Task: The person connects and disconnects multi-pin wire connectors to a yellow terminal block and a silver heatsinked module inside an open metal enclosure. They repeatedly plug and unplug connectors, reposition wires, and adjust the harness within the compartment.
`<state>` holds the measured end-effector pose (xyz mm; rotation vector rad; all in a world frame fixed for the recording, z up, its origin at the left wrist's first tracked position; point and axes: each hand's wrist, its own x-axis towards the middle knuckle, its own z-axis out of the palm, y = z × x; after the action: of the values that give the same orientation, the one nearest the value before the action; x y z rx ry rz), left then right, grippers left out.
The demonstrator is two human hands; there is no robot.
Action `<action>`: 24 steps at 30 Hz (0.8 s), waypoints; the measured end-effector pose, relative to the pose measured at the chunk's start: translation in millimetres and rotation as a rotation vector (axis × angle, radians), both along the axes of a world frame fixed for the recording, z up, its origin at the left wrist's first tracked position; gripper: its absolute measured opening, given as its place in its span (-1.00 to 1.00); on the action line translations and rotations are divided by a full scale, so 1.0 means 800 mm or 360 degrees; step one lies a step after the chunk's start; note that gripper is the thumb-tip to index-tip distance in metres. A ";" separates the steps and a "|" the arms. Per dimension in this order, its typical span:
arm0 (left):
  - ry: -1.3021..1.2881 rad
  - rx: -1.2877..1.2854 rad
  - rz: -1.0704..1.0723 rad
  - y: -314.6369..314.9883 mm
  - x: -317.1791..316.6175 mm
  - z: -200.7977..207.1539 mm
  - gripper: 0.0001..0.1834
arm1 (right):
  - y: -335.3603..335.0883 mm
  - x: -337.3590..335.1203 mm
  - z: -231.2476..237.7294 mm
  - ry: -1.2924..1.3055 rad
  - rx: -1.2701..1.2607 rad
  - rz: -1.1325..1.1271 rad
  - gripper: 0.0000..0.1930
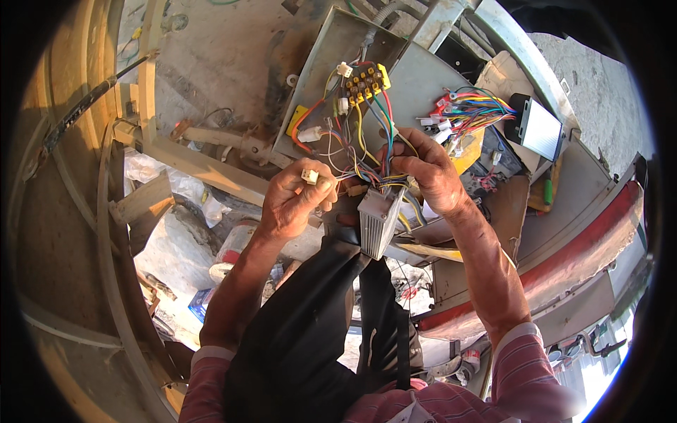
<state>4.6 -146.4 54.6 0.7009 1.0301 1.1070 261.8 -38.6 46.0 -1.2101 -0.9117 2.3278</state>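
My left hand (293, 201) is closed around a small white plug connector (309, 176), whose wires run right toward a finned silver controller box (379, 220). That box rests by my knees, with many coloured wires leaving its upper end. My right hand (430, 173) pinches among these wires (388, 169), just above and right of the box; which wire the fingertips grip is partly hidden. Beyond the hands, a yellow and black terminal block (369, 84) has red, yellow, blue and green wires attached. A white connector (309, 134) lies left of the wire bundle.
A grey metal tray (317, 63) lies behind the wiring. At right, a second silver controller (539, 129) with a bundle of coloured leads (479, 113) sits on cardboard. Yellowish frame bars (204, 169) stand at left. A red-edged panel (550, 264) curves along the right.
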 end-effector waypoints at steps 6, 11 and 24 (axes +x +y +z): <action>-0.0186 0.0091 0.0027 -0.001 -0.004 0.002 -0.84 | -0.019 0.015 0.021 -0.0582 0.0343 0.0223 -0.64; -0.0173 0.0099 0.0034 -0.006 -0.007 0.005 -0.80 | -0.060 0.023 0.037 -0.0502 0.0289 -0.0116 -0.56; -0.0138 0.0101 0.0028 -0.010 -0.008 0.002 -0.77 | -0.078 0.033 0.016 -0.0969 -0.0013 0.0037 -0.53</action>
<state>-1.6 -154.1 55.9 0.6898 0.9323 1.1792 287.9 -101.1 58.8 -1.9707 -1.0978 1.9955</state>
